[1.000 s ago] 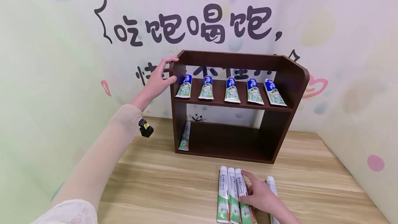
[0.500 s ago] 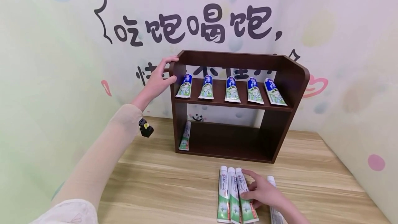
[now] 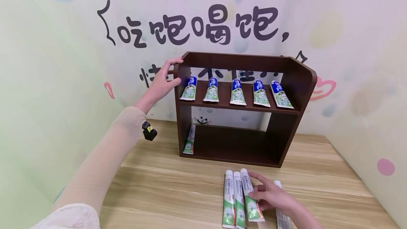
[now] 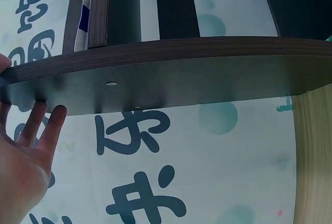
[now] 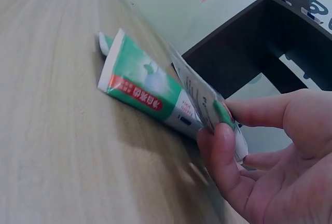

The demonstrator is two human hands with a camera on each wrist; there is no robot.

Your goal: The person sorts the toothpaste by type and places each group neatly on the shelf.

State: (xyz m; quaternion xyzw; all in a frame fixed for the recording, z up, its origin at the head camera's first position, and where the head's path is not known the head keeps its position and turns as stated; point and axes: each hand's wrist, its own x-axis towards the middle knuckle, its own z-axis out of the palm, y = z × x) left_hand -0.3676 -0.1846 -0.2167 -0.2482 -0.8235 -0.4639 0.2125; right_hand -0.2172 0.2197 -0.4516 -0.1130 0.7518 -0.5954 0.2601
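Observation:
My left hand [image 3: 162, 80] grips the upper left side panel of a dark brown two-tier shelf [image 3: 235, 108], its thumb on the front edge. In the left wrist view the fingers [image 4: 52, 128] press the panel's outer face. My right hand [image 3: 275, 195] pinches a green-and-white toothpaste tube [image 3: 251, 200] between thumb and fingers. In the right wrist view that held tube [image 5: 194, 86] is tilted up on edge, off the table. Two matching tubes, one left [image 3: 228, 200] and one middle [image 3: 239, 202], lie side by side just left of it.
Several blue-and-green toothpaste tubes [image 3: 236, 93] stand in a row on the upper tier. One green-and-white tube [image 3: 189, 140] leans at the lower tier's left end. Another tube [image 3: 281, 215] lies partly under my right wrist. Walls enclose the wooden table [image 3: 152, 186] on both sides and behind.
My right hand has taken hold of the rightmost tube of the three, angled it away from its neighbours and lifted it slightly. The left hand has stayed on the shelf.

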